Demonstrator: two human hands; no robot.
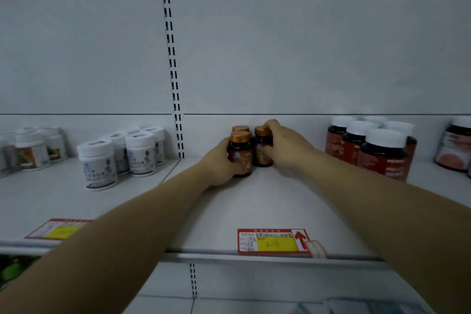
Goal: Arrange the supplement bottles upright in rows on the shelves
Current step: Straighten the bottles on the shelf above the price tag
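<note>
The brown bottles (pixel 240 154) are topped with copper-gold caps, while the white jars (pixel 98 164) are lidded in white. The dark bottles (pixel 382 159) are wrapped in red labels and capped in white — the price tag (pixel 274 242) is edged in red around a yellow panel, on a plain grey-white shelf (pixel 254 206).

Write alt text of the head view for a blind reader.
On a white metal shelf, the left hand grips a brown gold-capped supplement bottle and the right hand grips a second gold-capped bottle beside it, a third gold-capped bottle behind. White lidded tubs stand left, dark red white-capped bottles right.
</note>
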